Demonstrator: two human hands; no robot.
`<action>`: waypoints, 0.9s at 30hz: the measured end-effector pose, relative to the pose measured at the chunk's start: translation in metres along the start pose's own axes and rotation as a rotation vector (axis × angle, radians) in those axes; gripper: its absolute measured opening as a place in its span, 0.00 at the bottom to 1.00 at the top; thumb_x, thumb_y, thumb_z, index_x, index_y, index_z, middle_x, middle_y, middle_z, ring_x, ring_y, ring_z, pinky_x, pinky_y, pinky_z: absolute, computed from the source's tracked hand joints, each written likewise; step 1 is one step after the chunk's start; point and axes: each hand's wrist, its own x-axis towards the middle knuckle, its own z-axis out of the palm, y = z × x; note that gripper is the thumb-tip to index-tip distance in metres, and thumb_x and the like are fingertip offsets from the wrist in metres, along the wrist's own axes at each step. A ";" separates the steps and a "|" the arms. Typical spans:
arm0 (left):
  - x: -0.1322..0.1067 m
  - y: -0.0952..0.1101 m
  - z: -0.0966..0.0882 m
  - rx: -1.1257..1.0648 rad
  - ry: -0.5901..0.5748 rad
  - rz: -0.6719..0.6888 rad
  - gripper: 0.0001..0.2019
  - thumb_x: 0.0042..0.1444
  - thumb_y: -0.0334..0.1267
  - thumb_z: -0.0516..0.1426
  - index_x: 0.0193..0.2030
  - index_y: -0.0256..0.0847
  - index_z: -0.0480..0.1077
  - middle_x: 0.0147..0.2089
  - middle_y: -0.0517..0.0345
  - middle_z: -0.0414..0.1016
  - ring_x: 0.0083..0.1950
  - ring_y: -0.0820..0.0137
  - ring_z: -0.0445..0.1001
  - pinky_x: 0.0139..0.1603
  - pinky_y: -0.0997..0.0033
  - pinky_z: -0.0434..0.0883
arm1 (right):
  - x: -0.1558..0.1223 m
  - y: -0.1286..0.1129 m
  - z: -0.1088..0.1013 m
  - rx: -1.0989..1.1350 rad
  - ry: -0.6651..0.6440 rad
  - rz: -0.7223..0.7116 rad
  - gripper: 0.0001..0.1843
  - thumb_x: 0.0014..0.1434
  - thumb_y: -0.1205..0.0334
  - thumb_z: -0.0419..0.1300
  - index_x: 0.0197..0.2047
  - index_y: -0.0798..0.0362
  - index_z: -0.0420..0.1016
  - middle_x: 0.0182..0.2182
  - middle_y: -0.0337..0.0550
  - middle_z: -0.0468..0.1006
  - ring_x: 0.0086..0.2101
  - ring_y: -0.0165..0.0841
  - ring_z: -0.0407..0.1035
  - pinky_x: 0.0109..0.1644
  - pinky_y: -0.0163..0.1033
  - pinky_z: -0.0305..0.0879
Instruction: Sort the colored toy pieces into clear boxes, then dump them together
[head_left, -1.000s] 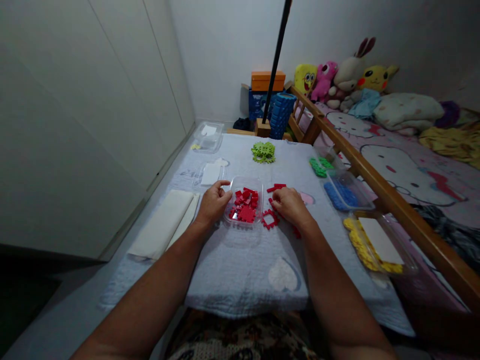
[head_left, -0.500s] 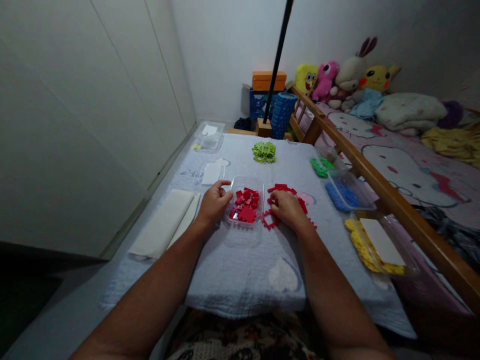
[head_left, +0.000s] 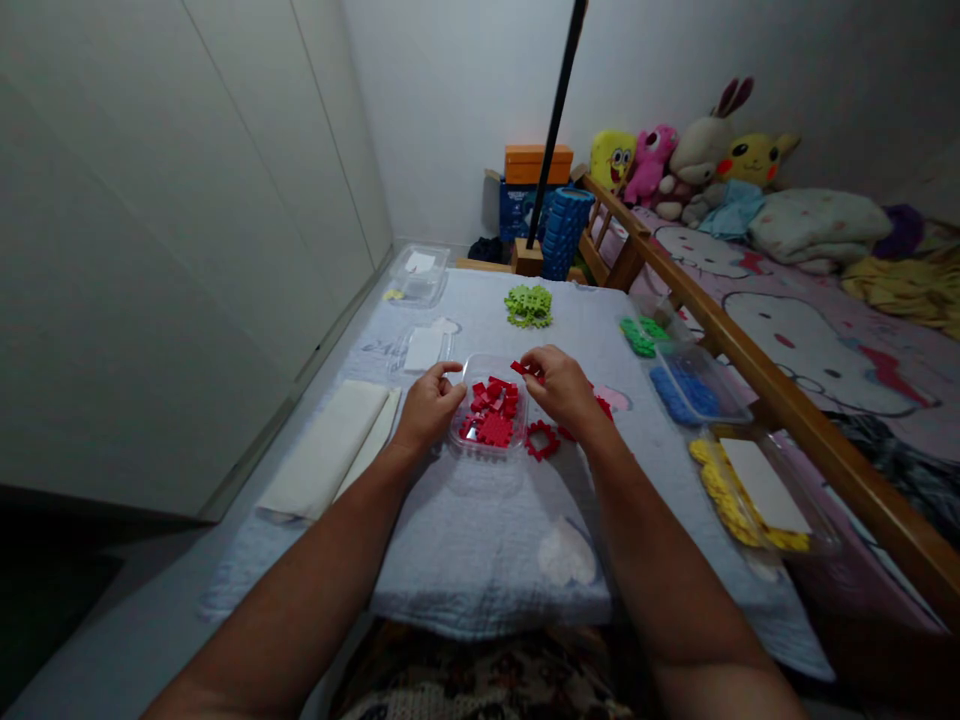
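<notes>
A clear plastic box [head_left: 466,434] in the middle of the table holds several red foam pieces [head_left: 493,410]. My left hand [head_left: 429,404] rests against the box's left rim, fingers curled on it. My right hand [head_left: 561,388] is lifted over the box's right edge, pinching red pieces [head_left: 520,369] between thumb and fingers. A red square frame piece [head_left: 541,440] and other loose red pieces [head_left: 602,406] lie on the cloth under and beside that hand.
The table has a pale blue quilted cloth [head_left: 480,540]. Green pieces [head_left: 528,305] lie at the back; clear boxes with green [head_left: 642,335], blue [head_left: 684,388] and yellow pieces [head_left: 739,495] line the right. Lids [head_left: 423,348] and white sheets [head_left: 326,445] lie left. A wooden bed rail [head_left: 757,375] runs along the right.
My right hand gathered red pieces from the cloth, then rose and moved left over the box's right edge holding some. My left hand stayed on the box.
</notes>
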 end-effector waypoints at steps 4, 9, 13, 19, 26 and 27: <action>0.000 0.001 0.000 -0.018 0.000 -0.010 0.19 0.52 0.42 0.60 0.50 0.38 0.76 0.21 0.69 0.60 0.25 0.71 0.62 0.29 0.70 0.57 | 0.016 -0.013 0.009 -0.141 -0.075 -0.043 0.11 0.68 0.69 0.58 0.47 0.52 0.81 0.44 0.50 0.81 0.45 0.39 0.72 0.51 0.40 0.63; 0.000 -0.002 0.000 -0.029 -0.010 -0.010 0.19 0.53 0.43 0.60 0.51 0.37 0.75 0.22 0.69 0.61 0.25 0.71 0.62 0.30 0.70 0.58 | 0.029 -0.021 0.023 -0.300 -0.192 -0.064 0.14 0.71 0.66 0.55 0.51 0.53 0.83 0.47 0.55 0.82 0.48 0.44 0.73 0.50 0.44 0.63; 0.001 -0.004 0.000 -0.016 -0.009 0.003 0.19 0.53 0.43 0.59 0.50 0.38 0.75 0.22 0.69 0.61 0.25 0.71 0.63 0.30 0.70 0.58 | 0.033 -0.025 0.032 -0.342 -0.208 -0.060 0.16 0.72 0.66 0.53 0.53 0.53 0.82 0.49 0.55 0.81 0.50 0.45 0.72 0.51 0.44 0.64; 0.000 -0.004 0.001 -0.037 -0.009 -0.006 0.19 0.53 0.43 0.60 0.51 0.38 0.75 0.22 0.69 0.61 0.25 0.71 0.63 0.30 0.70 0.57 | 0.025 -0.016 0.029 -0.241 -0.124 -0.020 0.15 0.69 0.68 0.58 0.55 0.52 0.81 0.52 0.54 0.80 0.53 0.44 0.71 0.57 0.45 0.64; 0.000 -0.003 0.001 -0.033 -0.002 -0.012 0.19 0.53 0.43 0.60 0.50 0.38 0.76 0.22 0.69 0.60 0.25 0.71 0.62 0.30 0.70 0.57 | 0.007 0.011 0.008 -0.126 -0.074 0.061 0.13 0.66 0.71 0.59 0.50 0.54 0.81 0.48 0.52 0.82 0.48 0.40 0.74 0.56 0.43 0.66; 0.000 -0.003 0.001 -0.029 -0.002 -0.007 0.19 0.53 0.43 0.60 0.50 0.38 0.76 0.21 0.69 0.60 0.25 0.71 0.62 0.30 0.70 0.57 | 0.003 0.014 0.004 -0.131 -0.100 0.075 0.13 0.66 0.71 0.59 0.50 0.54 0.82 0.47 0.52 0.82 0.48 0.40 0.74 0.55 0.43 0.66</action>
